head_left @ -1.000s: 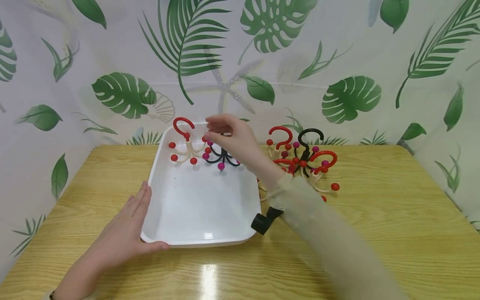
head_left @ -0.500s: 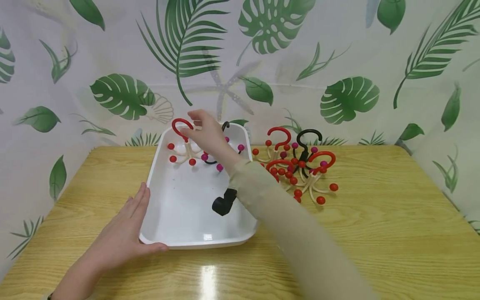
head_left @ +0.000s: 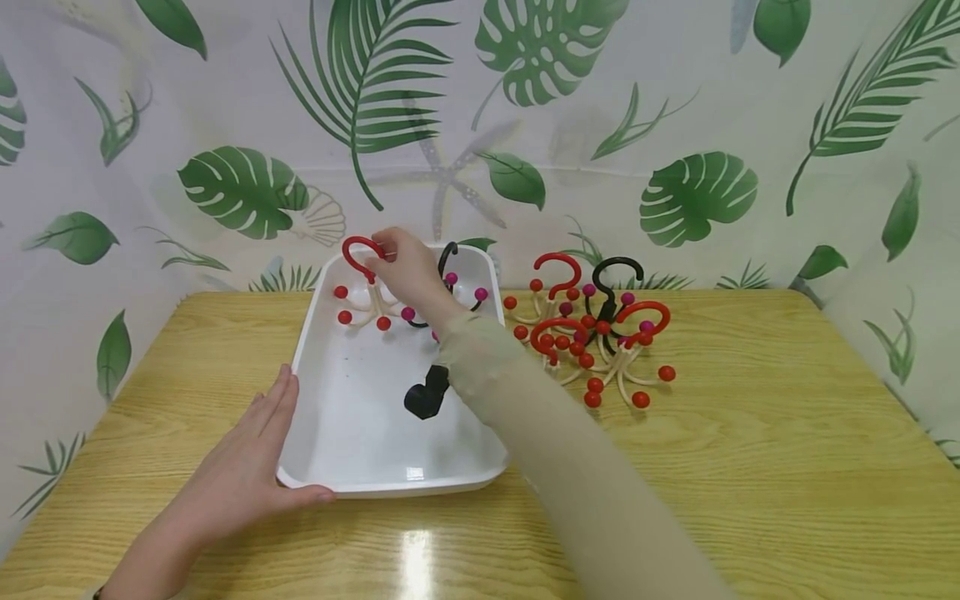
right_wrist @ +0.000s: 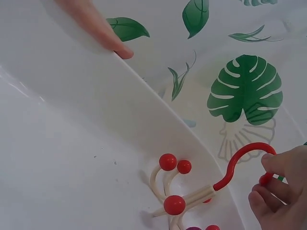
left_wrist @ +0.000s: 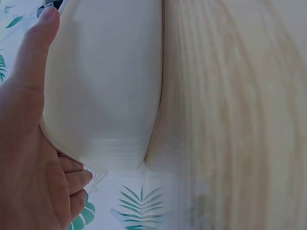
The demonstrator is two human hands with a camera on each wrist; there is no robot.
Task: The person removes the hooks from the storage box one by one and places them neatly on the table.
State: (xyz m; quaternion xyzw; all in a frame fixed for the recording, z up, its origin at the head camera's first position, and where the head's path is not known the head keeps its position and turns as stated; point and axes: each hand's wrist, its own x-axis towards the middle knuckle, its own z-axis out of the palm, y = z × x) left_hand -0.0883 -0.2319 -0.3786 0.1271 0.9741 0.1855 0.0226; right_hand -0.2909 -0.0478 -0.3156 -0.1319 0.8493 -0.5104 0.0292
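My right hand (head_left: 411, 268) pinches the end of the red hook on a cream multi-arm hanger (head_left: 377, 302), between thumb and fingers in the right wrist view. Red balls (right_wrist: 174, 205) tip this hanger's curved arms, and it stands in the back left of a white tray (head_left: 375, 433). Beside it in the tray is a black hanger (head_left: 450, 254) with magenta balls, partly hidden by my right hand and forearm. My left hand (head_left: 243, 454) rests against the tray's front left corner, its fingers straight along the left side and its thumb along the front edge.
Right of the tray, several more hangers cluster on the wooden table (head_left: 750, 467): cream ones with red hooks (head_left: 645, 317) and a black one (head_left: 609, 310). A leaf-patterned cloth (head_left: 585, 192) hangs behind the table. A black camera (head_left: 426, 396) sits on my right wrist.
My right hand has moved left from above the black hanger to the cream hanger's red hook and now pinches it. My left hand has stayed at the tray corner.
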